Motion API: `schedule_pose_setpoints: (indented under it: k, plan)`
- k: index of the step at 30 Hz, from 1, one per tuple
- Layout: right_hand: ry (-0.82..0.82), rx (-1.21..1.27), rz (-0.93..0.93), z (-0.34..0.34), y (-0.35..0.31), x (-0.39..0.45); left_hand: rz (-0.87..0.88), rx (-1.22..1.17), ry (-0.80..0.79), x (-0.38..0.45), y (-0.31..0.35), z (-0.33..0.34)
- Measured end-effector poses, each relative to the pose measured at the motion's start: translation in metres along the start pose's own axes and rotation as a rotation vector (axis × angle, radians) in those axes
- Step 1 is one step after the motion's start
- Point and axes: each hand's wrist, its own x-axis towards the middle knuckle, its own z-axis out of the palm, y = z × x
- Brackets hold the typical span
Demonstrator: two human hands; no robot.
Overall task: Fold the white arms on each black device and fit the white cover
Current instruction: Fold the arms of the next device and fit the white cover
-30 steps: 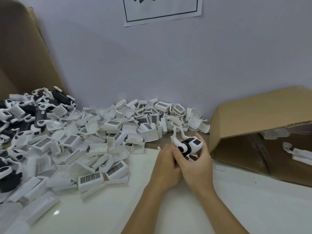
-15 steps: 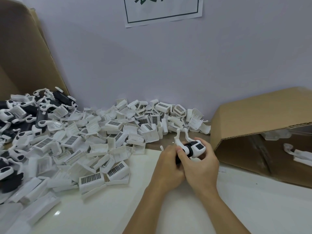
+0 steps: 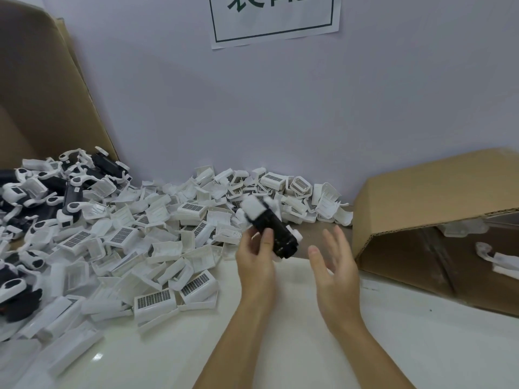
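A black device [image 3: 276, 230] with white end parts is tilted above the table, motion-blurred, and my left hand [image 3: 257, 255] holds it with the thumb across its side. My right hand [image 3: 334, 265] hovers just to its right, fingers spread, touching nothing. A big heap of white covers [image 3: 157, 240] with slotted grilles spreads over the table's left and back. More black devices with white arms [image 3: 70, 197] pile up at the far left.
An open cardboard box [image 3: 432, 197] lies on its side at the right with a few white parts inside. A tall cardboard sheet [image 3: 42, 88] leans at the back left. A white table [image 3: 280, 346] lies under my arms; a wall with a paper sign [image 3: 273, 18] stands behind.
Both hands gripped the device together before. Now my right hand has let go and moved right, and the device has turned, black side up, in my left hand.
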Motion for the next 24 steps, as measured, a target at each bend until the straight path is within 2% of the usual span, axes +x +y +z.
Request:
schedule_pose_setpoints:
  k: [3,7,15,21,24]
  plan:
    - [0.008,-0.011,0.027,-0.001,0.001,0.002,-0.277,-0.391,0.088,0.01,0.006,-0.003]
    - [-0.003,-0.008,0.057,-0.001,0.002,0.003,-0.473,-0.689,0.129,0.011,0.014,-0.008]
    - [-0.049,-0.143,0.093,0.0,0.0,0.002,-0.516,-0.629,-0.025,0.005,0.02,-0.005]
    - [-0.282,-0.279,0.085,0.006,-0.002,-0.005,-0.541,-0.602,-0.099,0.005,0.012,-0.003]
    - [-0.288,-0.316,0.066,0.008,-0.004,-0.008,-0.549,-0.52,-0.178,0.001,0.008,0.001]
